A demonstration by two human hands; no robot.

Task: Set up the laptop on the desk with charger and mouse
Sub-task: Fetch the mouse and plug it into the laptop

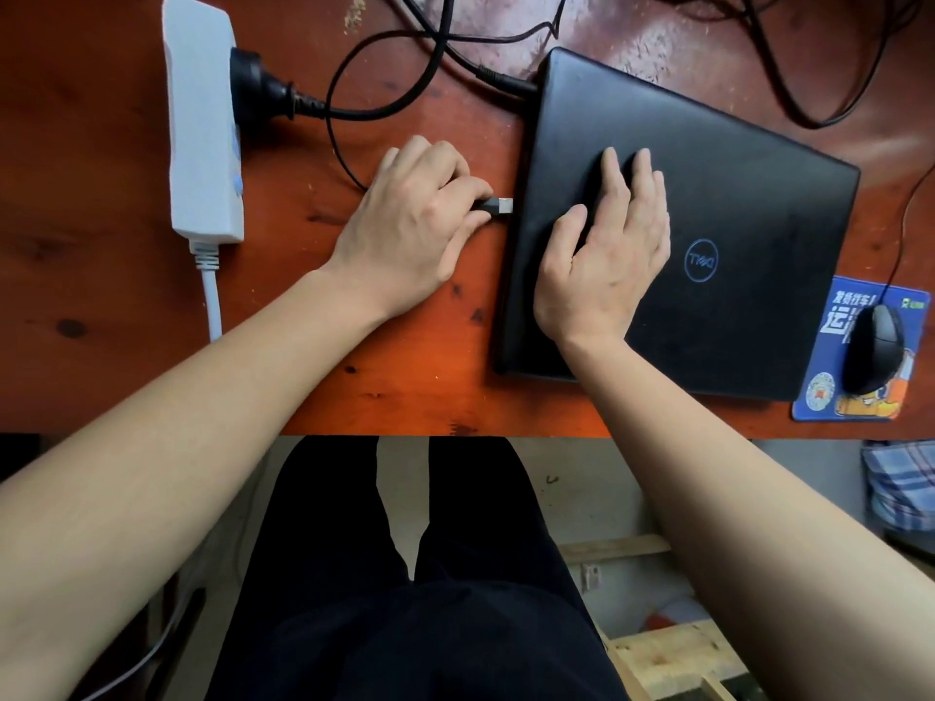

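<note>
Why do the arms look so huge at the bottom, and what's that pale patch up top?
Head view: the wide-angle lens stretches the edges, swelling the forearms and elongating the mouse; the centre is sharp, the USB plug in the left hand crisp; the pale patch looks like glare on the desk behind the laptop; shadows are soft.

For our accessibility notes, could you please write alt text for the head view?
The left hand pinches a USB plug beside the left edge of a closed black Dell laptop, on which the right hand rests flat. A black mains plug sits in a white power strip; a black mouse lies on a blue pad.
</note>
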